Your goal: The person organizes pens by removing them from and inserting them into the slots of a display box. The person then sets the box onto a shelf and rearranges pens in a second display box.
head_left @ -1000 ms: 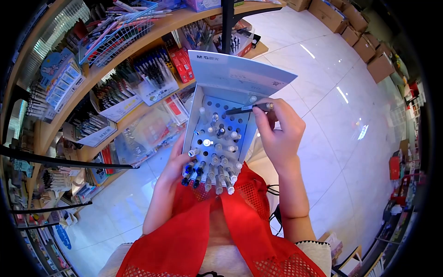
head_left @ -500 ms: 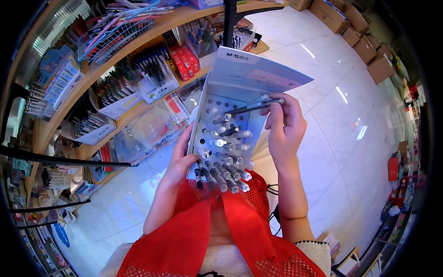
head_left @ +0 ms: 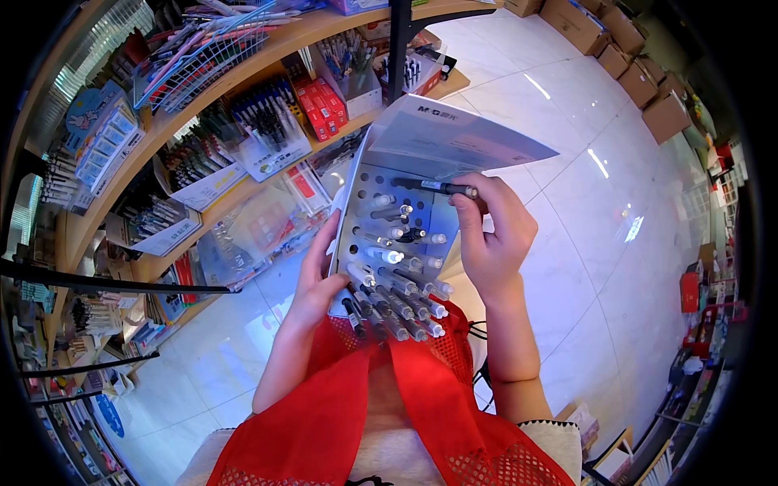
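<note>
A white pen display box (head_left: 350,212) with a raised lid (head_left: 454,134) is held in front of my chest. My left hand (head_left: 312,298) grips its left side, thumb over the near edge. Several clear-barrelled pens (head_left: 401,304) stand in the round holes, crowded at the near end; bare holes show toward the lid. Between thumb and fingers of my right hand (head_left: 496,231) is a dark pen (head_left: 433,187), its left end over the far rows of holes. Whether its tip sits in a hole, I cannot tell.
Wooden shelves (head_left: 186,105) on the left carry pen boxes, red boxes (head_left: 322,107) and a wire basket (head_left: 207,69) of pens. Cardboard boxes (head_left: 575,24) line the back right. Tiled floor (head_left: 583,267) lies to the right, with more shelving (head_left: 701,356) beyond.
My right hand has turned and lowered the pen slightly toward the holes. The box has tilted a little, and its lid leans further toward me.
</note>
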The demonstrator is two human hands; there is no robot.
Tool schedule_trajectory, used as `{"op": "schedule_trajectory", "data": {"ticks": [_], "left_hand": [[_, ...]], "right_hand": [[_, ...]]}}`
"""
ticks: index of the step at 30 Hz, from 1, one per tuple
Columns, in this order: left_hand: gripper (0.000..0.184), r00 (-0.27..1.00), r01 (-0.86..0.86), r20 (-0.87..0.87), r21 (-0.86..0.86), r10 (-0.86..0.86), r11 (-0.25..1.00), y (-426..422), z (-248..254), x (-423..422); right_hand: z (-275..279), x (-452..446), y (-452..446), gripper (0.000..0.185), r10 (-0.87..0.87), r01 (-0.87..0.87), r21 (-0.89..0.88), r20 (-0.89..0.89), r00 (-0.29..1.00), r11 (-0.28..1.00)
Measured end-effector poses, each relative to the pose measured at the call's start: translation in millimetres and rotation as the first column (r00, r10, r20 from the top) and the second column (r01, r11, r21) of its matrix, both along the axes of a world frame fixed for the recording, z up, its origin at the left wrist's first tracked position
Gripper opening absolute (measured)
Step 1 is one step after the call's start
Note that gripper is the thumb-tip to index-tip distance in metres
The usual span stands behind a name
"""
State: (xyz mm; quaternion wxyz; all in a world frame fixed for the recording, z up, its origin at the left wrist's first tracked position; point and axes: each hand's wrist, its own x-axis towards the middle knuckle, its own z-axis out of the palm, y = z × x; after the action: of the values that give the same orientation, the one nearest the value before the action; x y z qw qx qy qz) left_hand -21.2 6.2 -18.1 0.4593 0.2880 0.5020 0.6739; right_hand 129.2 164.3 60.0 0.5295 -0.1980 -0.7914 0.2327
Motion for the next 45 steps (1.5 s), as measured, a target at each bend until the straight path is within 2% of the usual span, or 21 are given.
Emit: {"op": "schedule_trajectory", "data": {"ticks": [5, 8, 14, 17, 20, 23, 26, 27, 30, 31, 34, 37, 40, 43, 45], "left_hand": [[0.085, 0.998, 0.013, -0.056, 0.009, -0.013, 1.000, -1, -2, 0], [0.084, 1.000, 0.017, -0.022, 0.009, -0.017, 1.000, 1, 0, 3], [0.081, 0.989, -0.030, 0.141, -0.135, 0.050, 0.990, 2, 1, 11], [0.079, 0.996, -0.019, 0.080, -0.109, 0.028, 0.994, 3, -1, 16], [0.077, 0.989, -0.027, 0.137, -0.164, 0.050, 0.986, 6, 1, 18], [0.071, 0.971, -0.019, 0.233, -0.136, 0.051, 0.991, 3, -17, 11], [0.066, 0.908, -0.029, 0.417, -0.060, 0.051, 0.998, 5, -28, 6], [0.061, 0.885, -0.060, 0.458, -0.058, 0.080, 0.997, 6, -28, 9], [0.047, 0.854, -0.114, 0.494, -0.131, 0.164, 0.985, 3, -20, 7], [0.034, 0.912, -0.094, 0.393, -0.067, 0.112, 0.993, 2, -23, 7], [0.033, 0.942, -0.124, 0.297, -0.123, 0.156, 0.985, 3, -15, 12], [0.039, 0.901, -0.057, 0.421, -0.127, 0.106, 0.990, -7, -36, 0], [0.042, 0.927, -0.092, 0.358, -0.066, 0.110, 0.994, -5, -25, 7], [0.040, 0.927, -0.092, 0.355, -0.097, 0.120, 0.991, -3, -11, 12], [0.039, 0.927, -0.092, 0.352, -0.114, 0.127, 0.989, -2, -7, 14]], "right_hand": [[11, -3, -5, 0.014, -0.014, 0.009, 0.045, 0.103, 0.995, 0.999], [14, -10, -4, 0.011, -0.084, 0.073, 0.051, 0.263, 0.961, 0.996], [38, -21, 8, 0.011, -0.060, 0.103, -0.051, 0.539, 0.840, 0.993], [37, -29, 14, 0.012, -0.082, 0.181, -0.107, 0.596, 0.798, 0.978], [34, -30, 17, 0.010, -0.079, 0.162, -0.084, 0.607, 0.791, 0.983], [35, -25, 15, 0.009, -0.006, 0.068, -0.194, 0.301, 0.953, 0.979], [51, -8, 5, 0.008, 0.155, -0.089, -0.220, 0.303, 0.940, 0.971], [50, -1, 6, 0.008, 0.287, -0.201, -0.257, 0.364, 0.886, 0.945], [35, -1, 4, 0.014, 0.367, -0.310, -0.201, 0.400, 0.840, 0.929], [30, -2, 5, 0.015, 0.384, -0.326, -0.206, 0.402, 0.831, 0.923], [20, -9, 12, 0.014, 0.452, -0.422, -0.165, 0.397, 0.799, 0.892], [26, -11, 6, 0.014, 0.456, -0.407, -0.207, 0.370, 0.809, 0.890], [25, -15, 6, 0.015, 0.494, -0.480, -0.125, 0.313, 0.812, 0.868], [25, -16, 13, 0.016, 0.528, -0.549, -0.032, 0.324, 0.785, 0.835], [22, -16, 15, 0.015, 0.546, -0.552, -0.067, 0.290, 0.786, 0.831]]}}
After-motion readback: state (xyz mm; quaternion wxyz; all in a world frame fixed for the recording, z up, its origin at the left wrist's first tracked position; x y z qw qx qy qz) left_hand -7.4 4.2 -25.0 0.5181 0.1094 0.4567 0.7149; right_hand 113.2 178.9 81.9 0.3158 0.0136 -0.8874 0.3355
